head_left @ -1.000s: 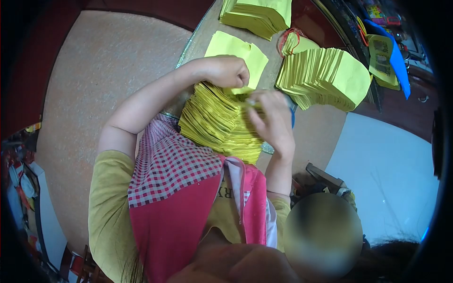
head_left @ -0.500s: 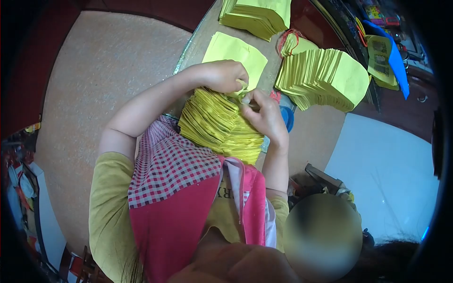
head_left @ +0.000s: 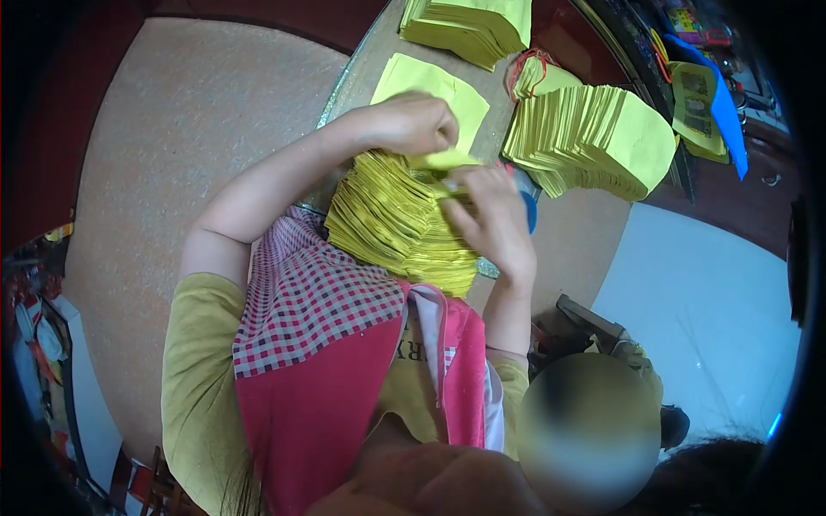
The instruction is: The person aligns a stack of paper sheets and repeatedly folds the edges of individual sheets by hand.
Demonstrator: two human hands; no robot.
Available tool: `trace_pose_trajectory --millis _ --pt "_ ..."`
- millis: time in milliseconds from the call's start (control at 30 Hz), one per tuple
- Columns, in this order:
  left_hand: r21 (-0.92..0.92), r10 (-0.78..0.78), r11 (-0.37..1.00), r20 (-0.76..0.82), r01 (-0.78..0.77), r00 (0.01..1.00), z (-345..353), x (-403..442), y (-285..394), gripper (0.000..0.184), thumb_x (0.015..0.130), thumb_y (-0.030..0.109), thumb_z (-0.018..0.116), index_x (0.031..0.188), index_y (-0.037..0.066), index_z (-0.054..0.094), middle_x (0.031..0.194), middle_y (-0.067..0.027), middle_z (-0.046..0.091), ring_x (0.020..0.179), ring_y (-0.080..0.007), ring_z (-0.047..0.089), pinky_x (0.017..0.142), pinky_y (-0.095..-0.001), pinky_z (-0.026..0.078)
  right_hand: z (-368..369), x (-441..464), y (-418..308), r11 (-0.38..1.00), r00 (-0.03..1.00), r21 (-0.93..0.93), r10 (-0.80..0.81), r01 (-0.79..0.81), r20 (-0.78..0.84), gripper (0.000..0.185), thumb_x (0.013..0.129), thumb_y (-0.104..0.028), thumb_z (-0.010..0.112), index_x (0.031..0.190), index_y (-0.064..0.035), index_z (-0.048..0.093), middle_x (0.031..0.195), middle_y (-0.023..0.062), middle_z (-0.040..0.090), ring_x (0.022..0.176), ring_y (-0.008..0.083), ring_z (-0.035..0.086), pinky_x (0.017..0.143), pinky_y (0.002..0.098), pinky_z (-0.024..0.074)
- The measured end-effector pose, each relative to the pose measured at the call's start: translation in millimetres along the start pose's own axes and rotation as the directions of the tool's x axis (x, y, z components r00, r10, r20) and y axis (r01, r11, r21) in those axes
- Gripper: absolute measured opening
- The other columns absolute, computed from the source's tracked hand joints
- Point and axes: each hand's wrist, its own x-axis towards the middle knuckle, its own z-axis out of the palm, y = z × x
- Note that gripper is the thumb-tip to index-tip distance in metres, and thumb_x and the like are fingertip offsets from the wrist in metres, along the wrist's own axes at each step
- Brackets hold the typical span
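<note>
A small folded piece of yellow paper (head_left: 447,159), blurred by motion, lies between my hands above a fanned stack of folded yellow paper (head_left: 387,215) against my front. My left hand (head_left: 413,123) is closed, its curled fingers at the upper edge of the folded piece. From the right, my right hand (head_left: 495,215) reaches in with its fingers by the piece's right end. Its thumb is spread over the stack, but the fingertips are smeared. Under and beyond my left hand lies a flat yellow sheet (head_left: 439,90).
On the table (head_left: 361,82) stand a long fanned stack of yellow paper (head_left: 594,142) at right and another stack (head_left: 469,30) at the far edge. Red string (head_left: 527,70) lies between them. A blue round object (head_left: 530,213) is beside my right hand. A white surface (head_left: 688,301) is at right.
The folded paper between my hands now shows as a flatter strip. My left hand has risen slightly, and my right hand has shifted a little right and down, its thumb lower.
</note>
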Motion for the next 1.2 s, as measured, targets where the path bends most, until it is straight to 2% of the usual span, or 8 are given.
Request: trace_pose_trajectory --millis 167,267,367,633,967,1033,1100,1200 --pt "0.361 0.34 0.918 -0.511 -0.162 0.79 -11.5 1.4 9.2 0.022 0.087 0.016 0.063 0.1 0.002 0.071 0.098 -0.0148 0.071 0.086 -0.033 0.067 0.084 -0.041 0.052 15.6 -1.5 20.6 0.998 0.991 0.047 0.039 -0.046 0.131 0.027 0.079 -0.015 0.072 0.099 -0.0031 0.061 0.094 0.0139 0.064 0.095 0.034 0.061 0.088 0.0415 0.0458" --pt "-0.3 0.035 0.954 0.119 0.003 0.992 -19.6 -16.5 12.7 0.026 0.086 0.015 0.061 0.104 -0.002 0.069 0.098 -0.0214 0.07 0.09 -0.0363 0.068 0.083 -0.0427 0.052 16.6 -0.2 24.9 0.908 0.981 0.371 0.185 -0.195 0.063 0.029 0.081 -0.015 0.073 0.1 0.0 0.057 0.089 0.0169 0.062 0.079 0.0364 0.064 0.071 0.0392 0.0512" --pt "-0.038 -0.065 0.996 0.239 0.077 0.969 -3.3 -9.0 12.0 0.028 0.085 0.016 0.061 0.105 -0.003 0.069 0.1 -0.0218 0.07 0.091 -0.0356 0.068 0.084 -0.0417 0.052 27.2 6.4 35.3 0.926 0.981 0.347 0.185 -0.152 -0.062 0.026 0.08 -0.014 0.073 0.096 -0.0004 0.058 0.088 0.0165 0.062 0.078 0.0354 0.064 0.072 0.0394 0.051" --pt "-0.174 0.035 0.985 0.161 -0.006 0.986 5.2 -11.8 7.8 0.022 0.083 0.016 0.065 0.095 -0.002 0.067 0.077 -0.0163 0.068 0.076 -0.0278 0.067 0.074 -0.0388 0.052 18.2 5.6 24.6 0.973 0.978 0.131 0.197 -0.187 -0.066 0.019 0.081 -0.014 0.074 0.089 -0.0041 0.059 0.077 0.0087 0.066 0.068 0.0297 0.064 0.11 0.0481 0.0355" --pt "-0.097 -0.09 0.988 0.247 0.117 0.965 2.3 5.3 -1.1 0.019 0.085 0.012 0.063 0.098 0.0 0.07 0.077 -0.0105 0.07 0.066 -0.0164 0.062 0.066 -0.0329 0.05 3.1 -2.2 4.5 1.0 0.998 0.02 0.006 -0.005 -0.056 0.016 0.083 -0.013 0.068 0.096 -0.006 0.062 0.091 0.0126 0.066 0.094 0.0342 0.062 0.092 0.0444 0.0421" --pt "0.53 0.439 0.833 -0.463 -0.156 0.77 9.1 13.6 -5.6 0.016 0.085 0.011 0.062 0.094 0.001 0.071 0.08 -0.0097 0.071 0.07 -0.0161 0.064 0.069 -0.033 0.051 14.6 -2.2 17.4 1.0 0.998 -0.022 0.005 -0.004 0.057 0.02 0.082 -0.016 0.068 0.098 -0.0048 0.063 0.093 0.0151 0.065 0.094 0.0352 0.062 0.092 0.0448 0.0431" --pt "0.537 0.433 0.837 -0.528 -0.108 0.731 0.4 12.2 1.8 0.017 0.086 0.014 0.063 0.094 0.001 0.071 0.088 -0.0107 0.072 0.078 -0.0177 0.067 0.074 -0.0319 0.052 15.6 -0.9 24.5 0.987 0.984 0.133 0.073 -0.096 0.165 0.025 0.08 -0.017 0.071 0.099 -0.0028 0.062 0.091 0.0161 0.064 0.092 0.0368 0.062 0.085 0.0438 0.0469" --pt "-0.256 -0.092 0.963 -0.036 0.08 0.995 -21.0 0.2 13.9 0.028 0.085 0.02 0.067 0.102 -0.002 0.068 0.099 -0.0145 0.073 0.089 -0.0242 0.069 0.082 -0.0342 0.053 11.9 -2.0 26.2 0.928 0.971 0.294 0.196 -0.229 0.137 0.031 0.079 -0.019 0.074 0.099 0.0 0.06 0.091 0.0174 0.064 0.086 0.0383 0.063 0.075 0.042 0.0502"
